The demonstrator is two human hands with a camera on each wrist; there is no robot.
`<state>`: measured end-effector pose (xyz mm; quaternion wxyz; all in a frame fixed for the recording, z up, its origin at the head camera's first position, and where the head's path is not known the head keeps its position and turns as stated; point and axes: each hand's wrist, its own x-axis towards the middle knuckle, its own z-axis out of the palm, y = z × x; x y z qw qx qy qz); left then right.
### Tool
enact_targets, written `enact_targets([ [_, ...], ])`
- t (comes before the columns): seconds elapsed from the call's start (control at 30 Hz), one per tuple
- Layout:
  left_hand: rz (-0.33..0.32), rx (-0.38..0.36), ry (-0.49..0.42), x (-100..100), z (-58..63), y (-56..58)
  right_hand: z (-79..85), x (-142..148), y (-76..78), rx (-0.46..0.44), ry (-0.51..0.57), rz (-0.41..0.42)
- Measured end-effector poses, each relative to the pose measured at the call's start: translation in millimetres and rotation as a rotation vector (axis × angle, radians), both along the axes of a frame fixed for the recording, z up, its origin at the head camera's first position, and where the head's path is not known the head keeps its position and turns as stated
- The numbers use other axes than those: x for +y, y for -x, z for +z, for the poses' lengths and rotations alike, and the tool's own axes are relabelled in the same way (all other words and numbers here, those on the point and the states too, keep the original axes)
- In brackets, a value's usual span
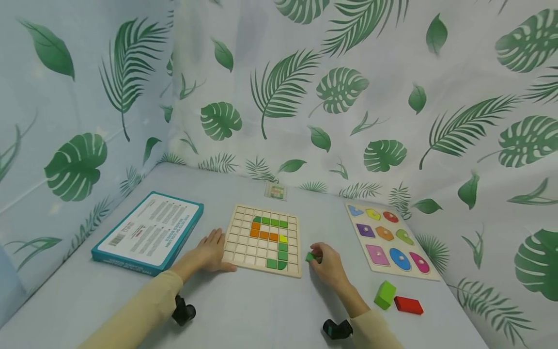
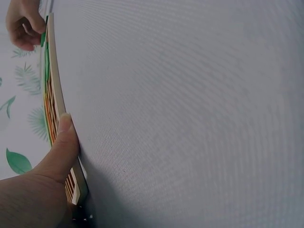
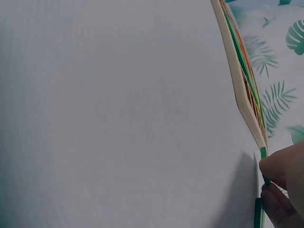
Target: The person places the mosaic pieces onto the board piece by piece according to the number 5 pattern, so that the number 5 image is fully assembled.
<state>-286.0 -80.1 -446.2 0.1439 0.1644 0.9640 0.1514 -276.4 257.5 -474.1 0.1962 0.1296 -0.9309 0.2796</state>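
Observation:
A wooden grid board (image 1: 248, 247) lies flat on the table, with green, orange and yellow tiles in some of its squares. My left hand (image 1: 211, 252) rests at its near left corner, fingers stretched along the left side. In the left wrist view the thumb (image 2: 65, 137) touches the board's near edge. Just right of the board, my right hand (image 1: 328, 265) pinches a small green tile (image 1: 310, 257) between thumb and fingers. The right wrist view shows that green tile (image 3: 263, 153) on edge, close to the board's corner.
A teal-edged box (image 1: 148, 230) lies at the left. On the right is a shape puzzle board (image 1: 370, 252) with colourful pieces. Nearer stand a green block (image 1: 385, 294) and a red block (image 1: 409, 305). A small pattern card (image 1: 276, 191) lies behind the grid board.

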Motion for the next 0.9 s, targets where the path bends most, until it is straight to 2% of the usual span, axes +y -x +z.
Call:
enact_targets([
  [0.2, 0.008, -0.006, -0.004, -4.7, 0.9, -3.2, 0.9, -19.4, -1.3, 0.045, 0.039, 0.075],
  [0.37, 0.002, -0.020, -0.012, -1.7, 2.6, -1.5, 4.4, -29.6, -1.7, 0.057, 0.050, 0.124],
  [0.57, -0.003, -0.015, -0.021, -0.8, -1.5, 1.0, 3.3, -43.6, 0.2, 0.080, 0.047, 0.214],
  [0.9, -0.020, -0.008, -0.027, -1.9, 1.9, -0.4, 5.3, -62.3, 2.3, 0.020, 0.035, 0.272],
])
